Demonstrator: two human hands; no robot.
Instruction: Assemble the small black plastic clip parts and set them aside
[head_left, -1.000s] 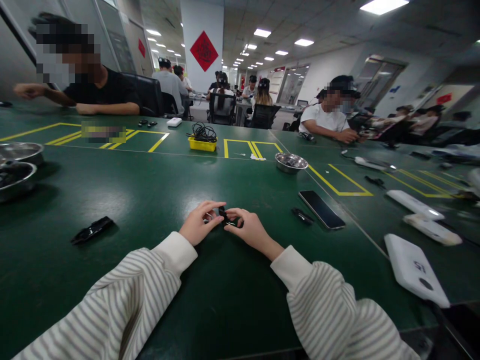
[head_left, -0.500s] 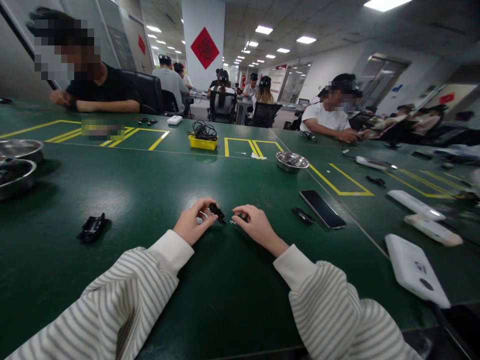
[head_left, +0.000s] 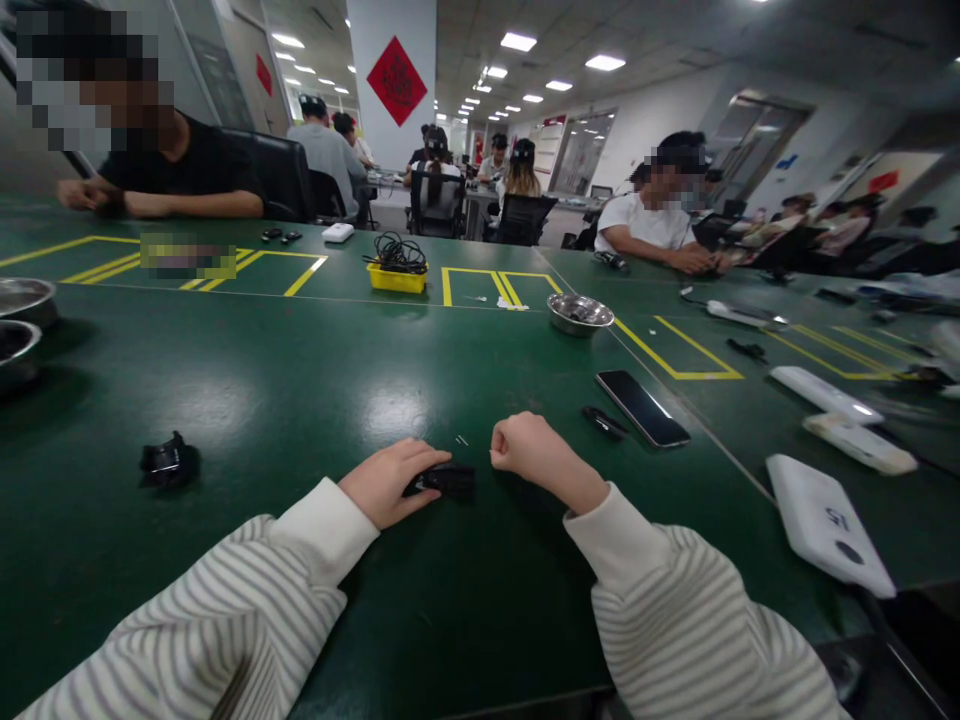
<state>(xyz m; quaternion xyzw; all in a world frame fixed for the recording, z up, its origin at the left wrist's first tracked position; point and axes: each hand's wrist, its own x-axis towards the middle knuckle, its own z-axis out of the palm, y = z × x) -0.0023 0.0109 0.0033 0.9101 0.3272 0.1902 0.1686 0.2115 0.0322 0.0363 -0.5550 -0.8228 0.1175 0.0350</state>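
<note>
My left hand (head_left: 394, 482) is closed round a black plastic part (head_left: 454, 481), low over the green table (head_left: 450, 620); its fingers cover the part's left end. My right hand (head_left: 541, 458) is curled into a fist just right of that part, apart from it. Whatever the fist may hold is hidden. Two thin, pale metal pins (head_left: 461, 440) lie on the table between the hands, slightly farther away. Another black plastic part (head_left: 169, 462) sits to the left, and a dark, glossy piece (head_left: 604, 423) lies beyond my right hand.
A phone (head_left: 643, 408) and a white power bank (head_left: 829, 525) lie to the right. Farther off stand a steel bowl (head_left: 580, 328) and a yellow box (head_left: 397, 281) of black cables. More steel bowls (head_left: 30, 355) are at far left. Co-workers sit across the table.
My left hand has lowered the black part and turned it lengthwise toward the right. My right hand's fingers have curled into a fist. Thin pins now show on the table. The view has shifted slightly.
</note>
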